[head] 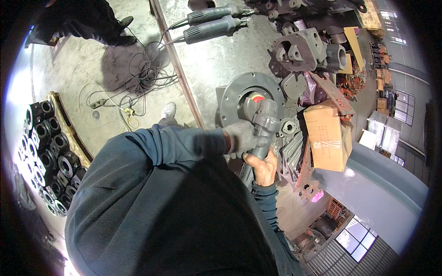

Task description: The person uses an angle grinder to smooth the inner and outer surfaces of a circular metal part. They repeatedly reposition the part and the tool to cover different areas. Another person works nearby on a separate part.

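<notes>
My gloved left hand (pixel 243 136) grips an angle grinder (pixel 266 119) just behind its gear head. Lower down, my bare right hand (pixel 263 167) is wrapped around the grinder's body, thumb on the left side. The grinder's guard and wheel sit over the central opening of a grey round metal flange (pixel 232 93) with bolt holes around its rim. A red and yellow patch shows beside the grinder head inside that opening. Where the wheel meets the metal is hidden. The flange rests on a metal-topped workbench (pixel 214 62).
Two straight grinders (pixel 210 29) lie at the bench's far end. Castings (pixel 298 50) and a cardboard box (pixel 324 134) stand to the right. Tangled cables (pixel 145 74) cover floor at left, near a person's dark-clothed legs (pixel 83 24). Ring-shaped castings (pixel 51 155) are stacked further left.
</notes>
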Demonstrator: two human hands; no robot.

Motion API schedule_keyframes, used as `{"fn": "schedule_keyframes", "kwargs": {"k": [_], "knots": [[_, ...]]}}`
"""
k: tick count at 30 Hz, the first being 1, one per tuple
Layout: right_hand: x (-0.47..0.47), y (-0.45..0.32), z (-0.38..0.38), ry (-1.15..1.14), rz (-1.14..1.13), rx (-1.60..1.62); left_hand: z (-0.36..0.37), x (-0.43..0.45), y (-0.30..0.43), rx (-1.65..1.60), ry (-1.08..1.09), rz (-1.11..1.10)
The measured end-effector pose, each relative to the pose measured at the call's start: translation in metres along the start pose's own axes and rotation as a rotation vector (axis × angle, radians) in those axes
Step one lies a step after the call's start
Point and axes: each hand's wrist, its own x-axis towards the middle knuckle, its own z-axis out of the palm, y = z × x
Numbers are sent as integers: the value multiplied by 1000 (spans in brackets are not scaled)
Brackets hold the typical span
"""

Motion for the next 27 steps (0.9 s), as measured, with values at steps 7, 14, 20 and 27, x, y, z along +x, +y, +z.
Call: {"fn": "schedule_keyframes", "kwargs": {"k": [7,14,20,27], "knots": [[1,-6,4,19,-17,93,-18,8,-2,126,-73,46],[-15,-2,1,31,42,237,-76,-54,41,-236,416,-197],[-39,2,-15,224,57,214,-105,-50,18,-187,661,-626],[-63,6,-19,307,84,212,-84,-33,-1,-292,609,-727]]}}
